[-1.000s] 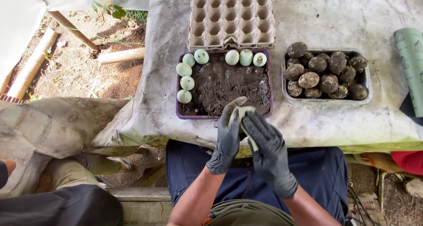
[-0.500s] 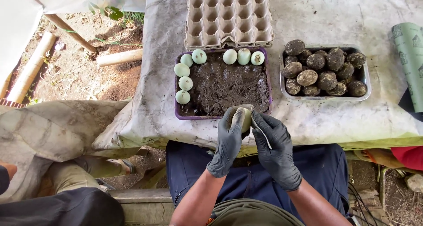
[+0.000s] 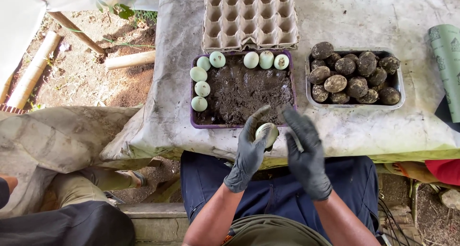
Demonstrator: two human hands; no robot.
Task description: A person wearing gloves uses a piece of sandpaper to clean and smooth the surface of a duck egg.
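Observation:
My left hand, in a dark glove, is closed around a pale green egg just in front of the purple tray. The tray holds dark wet mud, with several pale green eggs lined along its left and far edges. Beside the egg hovers my right hand, also gloved, fingers spread, with a smear of pale material on the palm. It holds nothing that I can make out.
A metal tray of mud-coated eggs sits to the right. An empty cardboard egg carton lies beyond the purple tray. A green roll rests at the right edge. Another person's legs are at lower left.
My two hands were clasped together around the egg. Now the right hand has pulled away to the right, and the egg rests in the left hand alone.

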